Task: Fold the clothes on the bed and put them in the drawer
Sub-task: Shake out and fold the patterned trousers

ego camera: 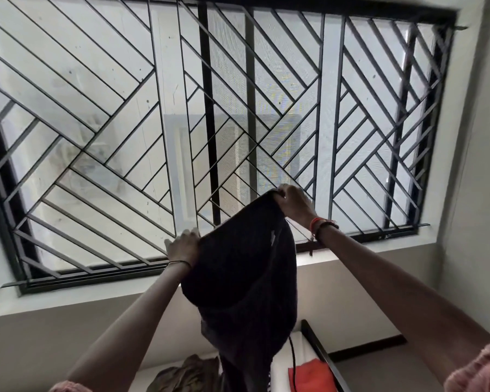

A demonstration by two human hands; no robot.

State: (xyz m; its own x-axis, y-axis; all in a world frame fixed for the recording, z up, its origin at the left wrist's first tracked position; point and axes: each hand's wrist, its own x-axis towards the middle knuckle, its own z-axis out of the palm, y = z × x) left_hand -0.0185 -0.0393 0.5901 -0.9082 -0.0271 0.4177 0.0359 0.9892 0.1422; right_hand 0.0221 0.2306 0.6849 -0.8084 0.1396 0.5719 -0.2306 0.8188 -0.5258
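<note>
Left hand (183, 247) and right hand (294, 206) each grip the top edge of a dark garment (244, 278). It is raised so that it hangs straight below them, probably for folding. More clothes (187, 374) lie on the bed (303, 350) beneath.

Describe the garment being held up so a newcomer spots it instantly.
Start at the barred window. In front of its lower edge, the left hand and right hand grip a black garment hanging down. Unlike the olive clothes and red cloth lying below, it is black and held aloft.
</note>
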